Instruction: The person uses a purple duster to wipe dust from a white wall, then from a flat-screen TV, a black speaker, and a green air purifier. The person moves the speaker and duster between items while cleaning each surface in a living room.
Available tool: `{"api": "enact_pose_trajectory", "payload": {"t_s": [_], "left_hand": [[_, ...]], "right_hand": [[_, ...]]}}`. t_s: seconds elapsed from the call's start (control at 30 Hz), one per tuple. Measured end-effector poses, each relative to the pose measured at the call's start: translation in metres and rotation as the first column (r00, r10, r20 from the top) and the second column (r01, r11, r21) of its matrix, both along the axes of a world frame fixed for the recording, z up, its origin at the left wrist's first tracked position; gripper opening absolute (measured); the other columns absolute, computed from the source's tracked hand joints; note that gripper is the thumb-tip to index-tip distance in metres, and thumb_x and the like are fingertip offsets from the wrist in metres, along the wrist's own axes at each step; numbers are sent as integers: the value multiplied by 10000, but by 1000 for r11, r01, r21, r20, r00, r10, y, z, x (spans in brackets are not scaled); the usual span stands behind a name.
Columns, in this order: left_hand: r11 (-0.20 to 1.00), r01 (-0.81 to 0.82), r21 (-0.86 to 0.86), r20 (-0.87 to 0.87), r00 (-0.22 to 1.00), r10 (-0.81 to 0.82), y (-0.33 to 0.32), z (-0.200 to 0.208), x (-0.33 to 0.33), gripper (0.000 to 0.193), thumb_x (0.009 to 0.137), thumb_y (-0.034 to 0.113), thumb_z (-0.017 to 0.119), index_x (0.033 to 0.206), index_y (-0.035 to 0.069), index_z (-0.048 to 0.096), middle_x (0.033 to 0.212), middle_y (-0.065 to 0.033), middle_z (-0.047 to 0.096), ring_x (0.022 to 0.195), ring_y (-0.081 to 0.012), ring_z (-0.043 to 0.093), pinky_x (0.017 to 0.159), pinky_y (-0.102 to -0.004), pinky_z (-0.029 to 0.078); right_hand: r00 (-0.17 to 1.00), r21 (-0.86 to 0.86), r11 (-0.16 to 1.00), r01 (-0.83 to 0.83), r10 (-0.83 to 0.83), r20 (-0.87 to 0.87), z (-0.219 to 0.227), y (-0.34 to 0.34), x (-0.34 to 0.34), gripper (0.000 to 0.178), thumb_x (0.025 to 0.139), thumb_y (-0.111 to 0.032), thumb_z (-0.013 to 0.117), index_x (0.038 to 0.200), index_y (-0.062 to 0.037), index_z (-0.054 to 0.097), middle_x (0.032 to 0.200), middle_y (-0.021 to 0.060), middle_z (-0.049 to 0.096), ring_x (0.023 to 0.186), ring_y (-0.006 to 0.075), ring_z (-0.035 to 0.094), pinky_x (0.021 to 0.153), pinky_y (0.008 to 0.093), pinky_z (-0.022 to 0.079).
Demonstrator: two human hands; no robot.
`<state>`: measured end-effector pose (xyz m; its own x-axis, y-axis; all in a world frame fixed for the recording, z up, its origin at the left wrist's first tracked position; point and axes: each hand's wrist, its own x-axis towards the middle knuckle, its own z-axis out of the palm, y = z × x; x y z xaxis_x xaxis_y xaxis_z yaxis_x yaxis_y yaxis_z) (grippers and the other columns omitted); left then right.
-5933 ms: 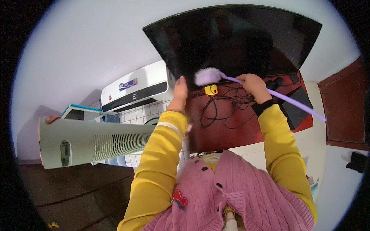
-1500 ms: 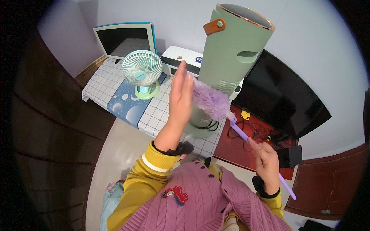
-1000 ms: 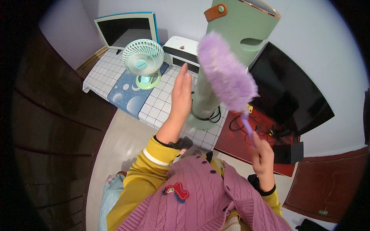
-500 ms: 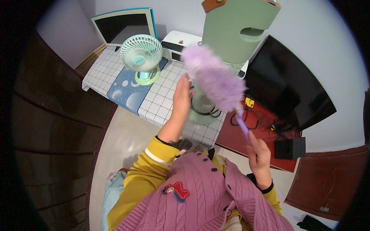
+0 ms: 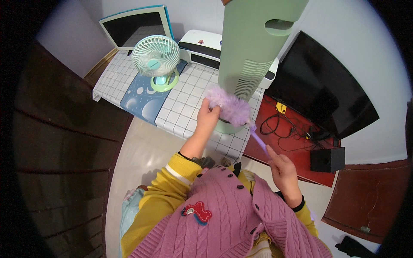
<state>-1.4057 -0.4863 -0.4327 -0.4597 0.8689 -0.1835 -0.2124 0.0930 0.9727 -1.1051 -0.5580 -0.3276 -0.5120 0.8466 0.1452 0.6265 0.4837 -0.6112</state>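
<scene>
My right hand (image 5: 284, 172) is closed round the thin purple handle of a fluffy duster (image 5: 234, 108). The duster's lilac head lies across the lower part of a tall green tower appliance (image 5: 243, 47), which has vent slats and a handle opening. At the left end of the fluff is my left hand (image 5: 208, 118), its thumb and forefinger apart; the fluff may hide some fingertips, and whether it touches the duster or the tower cannot be made out. Beneath the fluff shows the tower's round green base (image 5: 228, 127).
A small mint fan (image 5: 155, 56) stands on a blue mat over the checked tablecloth (image 5: 183, 101). Behind are a monitor (image 5: 137, 28) and a white printer-like box (image 5: 202, 38). Right of the tower are a large dark screen (image 5: 325, 88), tangled black cables (image 5: 279, 129) and a black speaker (image 5: 327, 160).
The duster's head has come down from the tower's middle to its lower part, and my right hand has shifted slightly left. My left hand has dropped and its fingers are more bent.
</scene>
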Motion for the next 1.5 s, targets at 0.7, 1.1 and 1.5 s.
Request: {"api": "enact_pose_trajectory", "payload": {"t_s": [0.7, 1.1, 1.5], "left_hand": [[990, -59, -131, -41, 998, 54, -10, -54, -9, 554, 966, 175, 621, 1450, -46, 466, 1245, -157, 648, 960, -174, 656, 831, -288, 529], [974, 10, -227, 148, 989, 25, -15, -30, -17, 676, 1033, 482, 503, 1567, 101, 339, 1572, -113, 401, 1418, -259, 406, 1096, -420, 380], [874, 58, 483, -250, 965, 74, -14, 85, 7, 597, 1042, 188, 538, 1552, -20, 309, 1599, -189, 344, 1454, -276, 369, 1185, -379, 284]], "right_hand": [[972, -128, 991, 49, -18, 233, -70, 6, 8, 479, 917, -91, 602, 1388, -181, 599, 799, 191, 586, 743, 392, 614, 668, 474, 499], [1000, 33, 999, 6, -6, -2, -33, 10, 10, 509, 876, 6, 623, 1359, -156, 630, 798, 166, 592, 717, 351, 601, 651, 420, 501], [986, 348, 927, 141, -100, -132, 20, 51, 47, 459, 844, 53, 617, 1263, -112, 699, 763, 104, 582, 662, 249, 572, 623, 330, 462]]}}
